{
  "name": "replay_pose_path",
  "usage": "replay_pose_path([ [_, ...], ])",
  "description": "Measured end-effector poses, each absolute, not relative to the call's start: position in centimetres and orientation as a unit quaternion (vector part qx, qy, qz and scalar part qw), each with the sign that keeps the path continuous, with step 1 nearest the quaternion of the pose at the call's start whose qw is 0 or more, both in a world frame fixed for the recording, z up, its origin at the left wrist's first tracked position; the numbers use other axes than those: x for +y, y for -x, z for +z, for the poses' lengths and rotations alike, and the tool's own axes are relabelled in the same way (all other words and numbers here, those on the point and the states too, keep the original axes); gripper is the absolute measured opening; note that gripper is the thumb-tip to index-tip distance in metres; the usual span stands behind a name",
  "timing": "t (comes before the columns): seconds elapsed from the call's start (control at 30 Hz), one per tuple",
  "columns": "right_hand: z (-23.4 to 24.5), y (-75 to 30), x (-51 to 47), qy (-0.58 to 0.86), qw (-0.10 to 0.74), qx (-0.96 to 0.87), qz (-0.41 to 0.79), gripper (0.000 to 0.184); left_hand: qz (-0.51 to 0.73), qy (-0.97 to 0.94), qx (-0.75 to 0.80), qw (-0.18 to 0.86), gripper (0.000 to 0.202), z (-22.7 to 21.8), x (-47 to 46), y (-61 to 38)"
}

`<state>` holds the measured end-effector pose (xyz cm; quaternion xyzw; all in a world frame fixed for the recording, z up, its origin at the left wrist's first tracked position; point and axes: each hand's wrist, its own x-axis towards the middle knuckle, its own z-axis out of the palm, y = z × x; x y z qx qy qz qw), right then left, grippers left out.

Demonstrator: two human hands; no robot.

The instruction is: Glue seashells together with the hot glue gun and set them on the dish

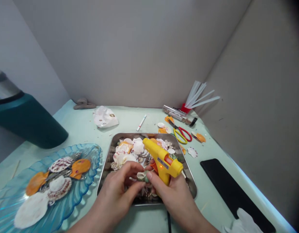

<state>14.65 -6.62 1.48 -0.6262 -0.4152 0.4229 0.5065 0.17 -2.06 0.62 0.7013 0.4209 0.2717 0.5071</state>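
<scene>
Over a metal tray (193, 189) of shells, my left hand (117, 186) pinches a small pale-and-green shell (141, 176) between thumb and fingertips. My right hand (175, 192) is wrapped round the handle of a yellow hot glue gun (161, 157), whose nozzle end points up and left. The right thumb and fingertips also touch the green side of the small shell. Beneath the hands lie white, orange and speckled scallop shells (138, 146) and many smaller ones. The hands hide the tray's near middle. A dark cord runs down from under the right hand.
A blue glass dish (74, 207) with shells sits left, by a green bottle (30, 119). Scissors (182, 132), loose shells, a clear tube (179, 115) and glue sticks (196, 94) are at back right. A black phone-like slab (233, 191) lies right; crumpled paper (105, 117) lies behind.
</scene>
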Motion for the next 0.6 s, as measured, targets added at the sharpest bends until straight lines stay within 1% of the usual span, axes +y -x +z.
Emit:
replay_pose_path([
  [0.1, 1.5, -14.8, -6.5, 0.612, 0.51, -0.426, 0.429, 0.015, 0.304, -0.63, 0.419, 0.579, 0.019, 0.7, -1.8, -0.1],
  [0.2, 1.4, -15.6, -6.2, 0.621, 0.495, -0.445, 0.414, 0.017, 0.309, -0.588, 0.436, 0.607, 0.022, 1.0, -1.8, 0.1],
  [0.27, 1.3, -16.3, -6.1, 0.657, 0.455, -0.466, 0.38, 0.02, 0.306, -0.585, 0.444, 0.605, 0.024, 1.2, -1.8, 0.3],
  [0.37, 1.1, -17.1, -5.9, 0.711, 0.373, -0.537, 0.26, 0.02, 0.29, -0.613, 0.436, 0.592, 0.028, 1.0, -2.1, 0.5],
  [0.43, 1.0, -17.3, -5.8, 0.725, 0.311, -0.579, 0.204, 0.023, 0.278, -0.644, 0.426, 0.571, 0.034, 0.7, -2.4, 0.7],
  [0.5, 0.9, -17.2, -5.6, 0.729, 0.259, -0.605, 0.186, 0.027, 0.268, -0.669, 0.42, 0.551, 0.039, 0.5, -2.6, 0.8],
  [0.6, 1.0, -16.9, -5.3, 0.734, 0.217, -0.619, 0.174, 0.032, 0.265, -0.676, 0.416, 0.547, 0.042, 0.3, -2.8, 0.8],
])
